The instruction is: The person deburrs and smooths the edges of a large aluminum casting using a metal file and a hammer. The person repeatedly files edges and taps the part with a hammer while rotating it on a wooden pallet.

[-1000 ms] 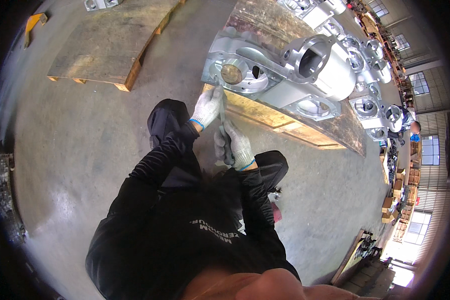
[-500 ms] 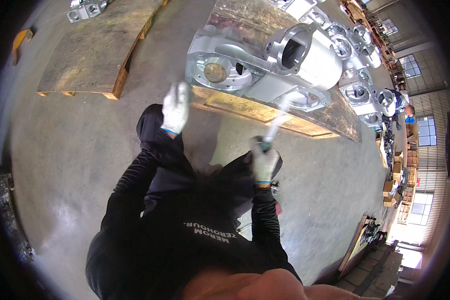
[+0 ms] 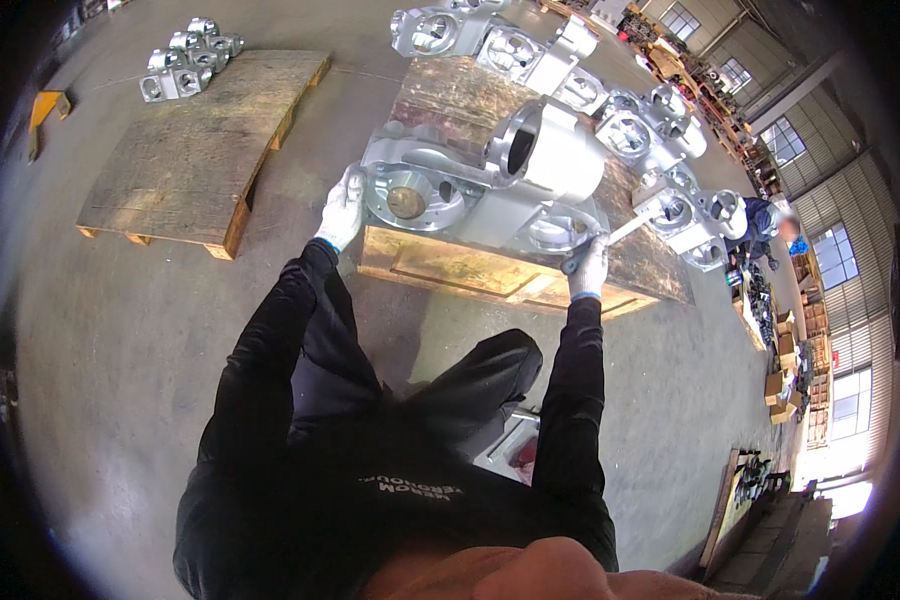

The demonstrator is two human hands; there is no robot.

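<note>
the scene is viewed from head height by the left of two side-by-side fisheye cameras, faced steeply downward. the black shirt (image 3: 290,510) is seen very near, along the lower edge; the metal casing (image 3: 488,212) is shown farther out, in the upper middle. toward the right rim, the windows (image 3: 835,255) are taken in far off, tilted.

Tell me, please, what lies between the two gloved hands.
The head view shows a silver metal part between the left hand and right hand.
</note>
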